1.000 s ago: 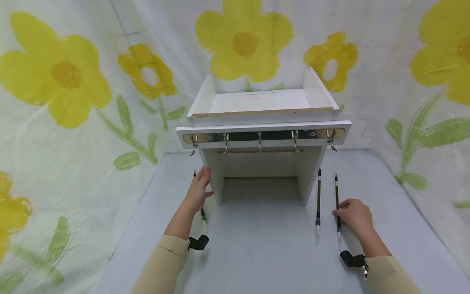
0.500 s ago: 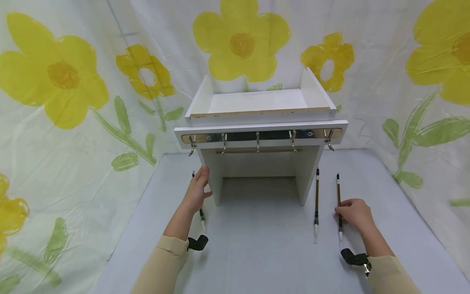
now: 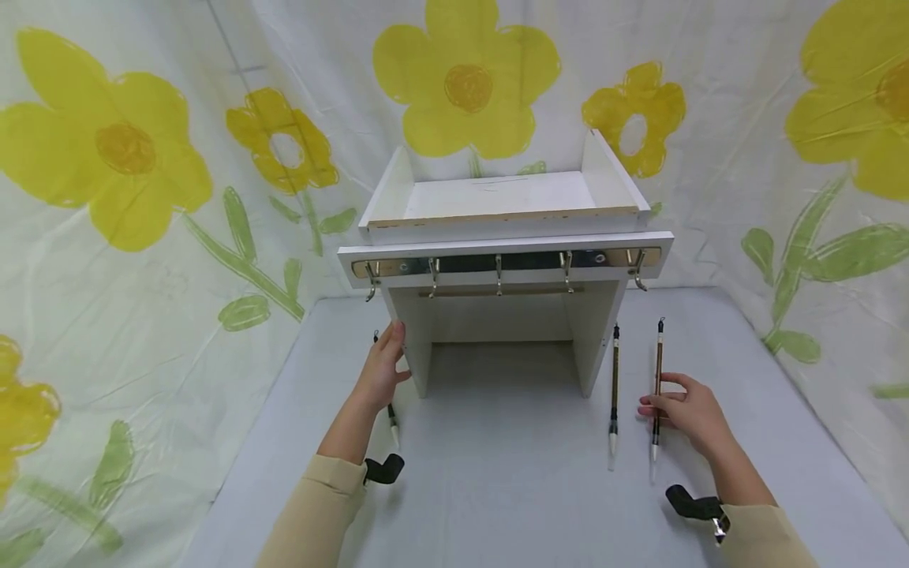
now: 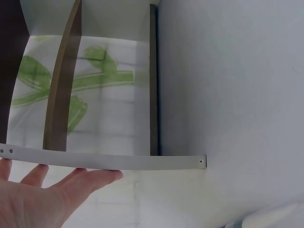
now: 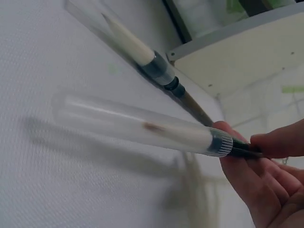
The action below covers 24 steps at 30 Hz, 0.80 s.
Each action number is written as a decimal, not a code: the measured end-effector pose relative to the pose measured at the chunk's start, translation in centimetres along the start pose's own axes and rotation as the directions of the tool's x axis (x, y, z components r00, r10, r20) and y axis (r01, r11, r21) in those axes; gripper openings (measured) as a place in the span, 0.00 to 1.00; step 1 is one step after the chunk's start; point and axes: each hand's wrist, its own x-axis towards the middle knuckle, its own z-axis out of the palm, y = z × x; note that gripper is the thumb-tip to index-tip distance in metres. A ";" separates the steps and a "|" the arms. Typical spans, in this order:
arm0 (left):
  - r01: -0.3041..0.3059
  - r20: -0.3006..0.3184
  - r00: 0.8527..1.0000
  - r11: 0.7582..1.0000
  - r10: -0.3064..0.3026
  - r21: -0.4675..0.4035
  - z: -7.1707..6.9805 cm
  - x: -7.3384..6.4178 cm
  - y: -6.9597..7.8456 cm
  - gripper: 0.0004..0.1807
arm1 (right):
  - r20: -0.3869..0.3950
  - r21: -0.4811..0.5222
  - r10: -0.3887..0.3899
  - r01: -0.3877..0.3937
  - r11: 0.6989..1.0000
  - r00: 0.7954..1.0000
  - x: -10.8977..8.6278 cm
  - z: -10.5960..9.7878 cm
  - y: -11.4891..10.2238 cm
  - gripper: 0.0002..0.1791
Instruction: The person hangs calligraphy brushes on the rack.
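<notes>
A white shelf unit (image 3: 408,293) stands in the middle of the table. My left hand (image 3: 379,375) rests against the outer face of its left side panel; in the left wrist view the fingers (image 4: 76,183) lie extended along that panel (image 4: 137,162). To the right of the unit, my right hand (image 3: 692,412) pinches the handle of a calligraphy brush (image 3: 660,355) between thumb and fingers. A clear cap (image 5: 104,118) covers its white bristles, and its shadow falls apart from it on the table. A second calligraphy brush (image 3: 615,379) lies between that hand and the unit.
Beside the unit's left side lies a third brush (image 3: 394,422), partly hidden behind my left hand. A metal rail with several hooks (image 3: 499,268) runs across the unit's front. A white curtain with yellow flowers (image 3: 469,87) hangs behind the table (image 3: 511,489).
My right hand has raised its brush off the table, and its fingers have shifted on the handle. The left hand stays against the shelf unit.
</notes>
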 end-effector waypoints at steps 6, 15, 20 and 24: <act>0.005 0.004 1.000 1.000 -0.005 -0.013 -0.2 0.1 0.0 0.43 | -0.023 0.053 -0.074 0.075 0.996 0.997 -0.5 -0.2 -0.8 0.37; 0.004 0.015 1.000 1.000 -0.003 -0.023 -0.1 0.0 0.4 0.43 | -0.086 0.024 -0.178 0.181 0.983 0.980 -1.5 -0.6 -2.1 0.31; 0.004 0.027 1.000 1.000 -0.004 -0.013 -0.4 0.0 0.3 0.44 | -0.123 0.011 -0.218 0.221 0.975 0.968 -1.9 -0.5 -2.7 0.29; 0.015 0.031 0.999 1.000 -0.015 0.000 -0.7 0.0 0.1 0.45 | -0.140 0.005 -0.236 0.239 0.971 0.962 -2.4 -0.2 -2.7 0.29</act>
